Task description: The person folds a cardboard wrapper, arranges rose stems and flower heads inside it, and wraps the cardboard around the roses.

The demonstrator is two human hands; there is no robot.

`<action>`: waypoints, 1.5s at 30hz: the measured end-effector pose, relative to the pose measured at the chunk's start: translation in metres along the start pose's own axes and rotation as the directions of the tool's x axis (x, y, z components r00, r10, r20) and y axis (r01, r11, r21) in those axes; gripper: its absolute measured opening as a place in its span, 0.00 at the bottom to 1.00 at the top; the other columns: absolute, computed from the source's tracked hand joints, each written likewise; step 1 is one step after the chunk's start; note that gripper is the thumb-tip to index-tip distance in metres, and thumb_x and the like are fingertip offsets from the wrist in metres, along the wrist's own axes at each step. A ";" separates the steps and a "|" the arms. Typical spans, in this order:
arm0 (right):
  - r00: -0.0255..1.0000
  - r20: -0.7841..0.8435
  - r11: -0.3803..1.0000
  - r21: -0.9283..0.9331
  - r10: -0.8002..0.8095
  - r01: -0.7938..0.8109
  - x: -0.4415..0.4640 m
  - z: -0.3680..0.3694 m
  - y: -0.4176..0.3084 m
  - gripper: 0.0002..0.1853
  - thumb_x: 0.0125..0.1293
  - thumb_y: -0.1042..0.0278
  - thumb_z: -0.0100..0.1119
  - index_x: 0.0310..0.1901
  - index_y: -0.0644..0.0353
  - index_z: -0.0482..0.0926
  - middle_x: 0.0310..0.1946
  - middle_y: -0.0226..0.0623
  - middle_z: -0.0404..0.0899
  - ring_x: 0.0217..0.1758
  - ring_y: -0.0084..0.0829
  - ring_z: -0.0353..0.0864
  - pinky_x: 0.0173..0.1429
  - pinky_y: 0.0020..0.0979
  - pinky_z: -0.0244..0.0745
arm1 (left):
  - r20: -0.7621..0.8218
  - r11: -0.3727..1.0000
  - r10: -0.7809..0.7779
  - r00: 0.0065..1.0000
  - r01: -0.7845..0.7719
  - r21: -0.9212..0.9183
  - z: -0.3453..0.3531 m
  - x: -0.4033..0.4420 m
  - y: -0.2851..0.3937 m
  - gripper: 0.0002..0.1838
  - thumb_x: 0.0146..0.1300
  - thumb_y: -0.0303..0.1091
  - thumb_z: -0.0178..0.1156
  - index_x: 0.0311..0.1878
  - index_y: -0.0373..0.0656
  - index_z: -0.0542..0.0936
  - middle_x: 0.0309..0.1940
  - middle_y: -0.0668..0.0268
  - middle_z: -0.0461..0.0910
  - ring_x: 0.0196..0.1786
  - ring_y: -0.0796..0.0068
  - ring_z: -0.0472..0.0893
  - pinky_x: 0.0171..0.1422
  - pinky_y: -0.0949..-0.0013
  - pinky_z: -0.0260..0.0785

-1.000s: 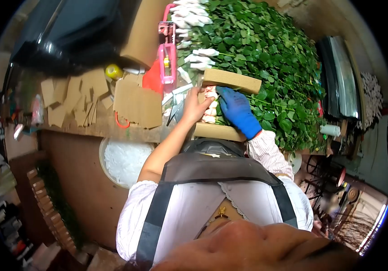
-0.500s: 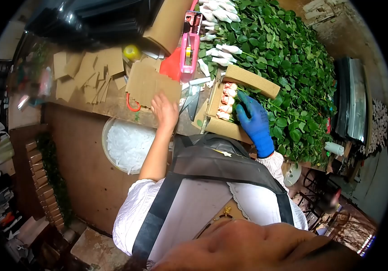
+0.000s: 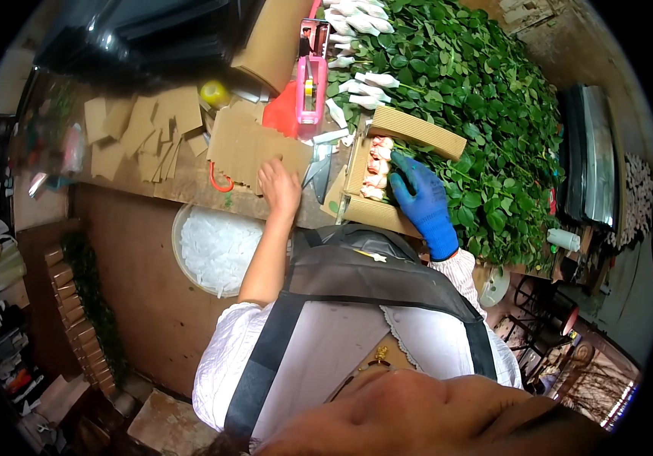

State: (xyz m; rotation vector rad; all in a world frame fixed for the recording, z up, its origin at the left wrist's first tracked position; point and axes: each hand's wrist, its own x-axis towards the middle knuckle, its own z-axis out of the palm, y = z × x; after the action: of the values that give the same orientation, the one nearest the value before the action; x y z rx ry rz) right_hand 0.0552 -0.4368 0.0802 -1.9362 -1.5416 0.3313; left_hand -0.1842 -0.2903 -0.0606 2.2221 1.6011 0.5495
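My bare left hand (image 3: 279,185) rests at the near right edge of a piece of corrugated cardboard (image 3: 246,144), fingers slightly bent and lying on it. Beside that hand are scissors (image 3: 317,173) with grey blades; an orange-red handle loop (image 3: 220,181) pokes out from under the cardboard. My right hand (image 3: 422,199), in a blue glove, lies over the stems just behind a row of pale pink roses (image 3: 376,169), thumb and fingers apart. Corrugated card wrap (image 3: 421,131) stands around the roses on both sides. The glove hides part of the stems.
Leafy rose stems (image 3: 463,91) with white-sleeved heads (image 3: 368,87) cover the table's right side. A pink tape dispenser (image 3: 310,91) with a phone (image 3: 313,38) stands at the back. Cardboard scraps (image 3: 144,133) lie left. A tub of white pieces (image 3: 216,251) is below the table edge.
The view has shifted slightly, moving the table items left. My left hand sits a little further right on the cardboard, fingers closer together. The gloved right hand stays beside the roses.
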 end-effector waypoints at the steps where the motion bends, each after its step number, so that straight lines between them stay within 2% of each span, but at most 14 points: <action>1: 1.000 -0.001 1.000 -0.003 0.002 -0.002 0.000 0.000 0.000 0.21 0.67 0.67 0.62 0.62 0.56 0.78 0.54 0.46 0.83 0.54 0.48 0.83 0.59 0.41 0.77 | -0.002 1.000 0.029 1.000 -0.029 0.003 0.001 0.000 -0.003 0.25 0.56 0.28 0.68 0.58 0.36 0.74 0.50 0.48 0.74 0.55 0.45 0.73 0.61 0.49 0.65; 14: 1.000 0.026 1.000 0.001 0.010 -0.010 -0.003 0.011 0.009 0.21 0.66 0.67 0.63 0.60 0.58 0.78 0.55 0.48 0.82 0.54 0.49 0.83 0.57 0.42 0.78 | -0.011 0.992 0.124 0.992 -0.124 -0.006 -0.005 -0.008 0.017 0.15 0.62 0.26 0.62 0.52 0.35 0.77 0.44 0.46 0.77 0.49 0.43 0.76 0.55 0.49 0.70; 17: 1.000 0.005 1.000 0.023 0.008 -0.008 -0.003 0.006 0.007 0.22 0.66 0.65 0.63 0.61 0.55 0.79 0.54 0.48 0.83 0.53 0.47 0.84 0.57 0.41 0.79 | 0.140 0.997 0.023 0.990 -0.013 -0.078 0.012 -0.004 -0.004 0.11 0.64 0.28 0.61 0.47 0.36 0.78 0.41 0.46 0.78 0.47 0.42 0.78 0.52 0.47 0.71; 20: 0.991 0.000 0.973 0.190 0.134 -0.132 -0.011 -0.008 -0.001 0.23 0.66 0.65 0.64 0.63 0.54 0.78 0.55 0.48 0.82 0.52 0.46 0.84 0.56 0.39 0.79 | -0.020 0.954 0.012 1.000 -0.017 -0.300 -0.042 0.008 0.021 0.09 0.69 0.32 0.59 0.44 0.35 0.79 0.39 0.47 0.80 0.43 0.41 0.79 0.48 0.49 0.72; 21: 0.993 -0.010 0.971 0.212 0.114 -0.110 -0.014 -0.009 0.003 0.24 0.67 0.65 0.65 0.64 0.57 0.77 0.53 0.46 0.84 0.48 0.37 0.86 0.53 0.34 0.80 | -0.069 0.892 0.026 0.997 -0.054 -0.448 -0.064 0.011 0.037 0.09 0.69 0.31 0.61 0.43 0.34 0.80 0.37 0.51 0.79 0.39 0.49 0.80 0.44 0.56 0.73; 22: 0.975 0.069 0.901 0.373 0.212 -0.222 -0.015 -0.013 -0.002 0.23 0.68 0.64 0.65 0.63 0.59 0.77 0.52 0.44 0.84 0.47 0.34 0.85 0.53 0.32 0.79 | 0.037 0.740 -0.047 0.998 0.059 -0.670 -0.070 0.012 0.045 0.08 0.69 0.31 0.62 0.45 0.35 0.79 0.35 0.58 0.79 0.36 0.66 0.78 0.43 0.64 0.72; 24: 0.902 0.260 0.647 0.631 0.344 -0.428 -0.008 -0.020 -0.021 0.22 0.70 0.64 0.64 0.62 0.61 0.78 0.49 0.41 0.85 0.45 0.26 0.84 0.52 0.29 0.79 | 0.304 0.387 0.031 0.952 0.269 -0.882 -0.092 0.004 0.086 0.10 0.70 0.31 0.63 0.48 0.35 0.79 0.37 0.62 0.79 0.37 0.77 0.76 0.44 0.69 0.71; 25: 0.903 0.275 0.517 0.747 0.331 -0.417 -0.005 -0.016 -0.025 0.21 0.72 0.61 0.62 0.60 0.64 0.78 0.41 0.34 0.84 0.39 0.18 0.80 0.45 0.24 0.79 | 0.365 0.385 0.139 0.921 0.289 -0.876 -0.088 -0.004 0.097 0.10 0.70 0.31 0.62 0.49 0.36 0.79 0.38 0.64 0.80 0.39 0.79 0.76 0.45 0.70 0.71; 28: 0.753 0.503 0.530 0.536 0.424 -0.657 0.004 -0.030 -0.015 0.20 0.73 0.59 0.61 0.58 0.64 0.79 0.35 0.30 0.81 0.33 0.18 0.79 0.39 0.24 0.78 | 0.373 0.456 0.328 0.868 0.201 -0.867 -0.073 -0.017 0.126 0.10 0.72 0.32 0.61 0.52 0.39 0.80 0.42 0.66 0.81 0.42 0.81 0.77 0.47 0.73 0.72; 29: 0.786 0.430 0.519 0.591 0.445 -0.617 0.000 -0.031 -0.009 0.19 0.73 0.57 0.62 0.54 0.64 0.80 0.31 0.28 0.80 0.27 0.17 0.77 0.33 0.23 0.76 | 0.373 0.538 0.362 0.854 0.135 -0.832 -0.076 -0.013 0.128 0.11 0.73 0.32 0.60 0.54 0.40 0.79 0.40 0.68 0.80 0.41 0.82 0.75 0.47 0.75 0.71; 34: 0.666 0.543 0.427 0.513 0.511 -0.745 -0.006 -0.039 0.064 0.19 0.72 0.50 0.61 0.41 0.62 0.80 0.25 0.28 0.79 0.22 0.18 0.76 0.29 0.23 0.74 | 0.335 0.590 0.074 0.939 0.230 -0.774 -0.053 0.010 0.083 0.11 0.73 0.29 0.59 0.55 0.38 0.78 0.38 0.74 0.73 0.39 0.84 0.71 0.47 0.76 0.68; 38: 0.683 0.514 0.532 0.431 0.519 -0.729 0.010 -0.014 0.059 0.18 0.72 0.52 0.60 0.39 0.64 0.80 0.25 0.30 0.80 0.23 0.20 0.80 0.29 0.24 0.75 | 0.120 0.717 0.424 0.898 -0.252 -0.650 -0.044 0.025 0.091 0.10 0.68 0.27 0.61 0.51 0.38 0.80 0.38 0.63 0.76 0.37 0.75 0.76 0.46 0.72 0.71; 39: 0.683 0.503 0.568 0.388 0.529 -0.726 0.014 -0.006 0.062 0.19 0.72 0.52 0.60 0.39 0.65 0.80 0.25 0.32 0.80 0.24 0.21 0.81 0.29 0.25 0.76 | 0.185 0.692 0.476 0.860 -0.237 -0.682 -0.044 0.028 0.100 0.10 0.67 0.27 0.63 0.50 0.38 0.81 0.38 0.61 0.76 0.38 0.71 0.78 0.45 0.70 0.72; 45: 0.737 0.365 0.770 0.075 0.570 -0.633 0.012 0.015 0.069 0.21 0.71 0.48 0.58 0.39 0.63 0.82 0.28 0.40 0.84 0.26 0.32 0.85 0.35 0.33 0.80 | 0.480 0.583 0.797 0.366 -0.672 -0.456 -0.024 0.053 0.149 0.55 0.43 0.48 0.81 0.71 0.34 0.63 0.46 0.47 0.76 0.52 0.45 0.77 0.57 0.51 0.71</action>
State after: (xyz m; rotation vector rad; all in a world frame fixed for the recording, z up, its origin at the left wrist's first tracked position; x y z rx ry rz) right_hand 0.1037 -0.4286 0.0286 -2.2574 -0.9447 1.0901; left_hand -0.0592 -0.2834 0.0388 2.4867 0.0951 0.0526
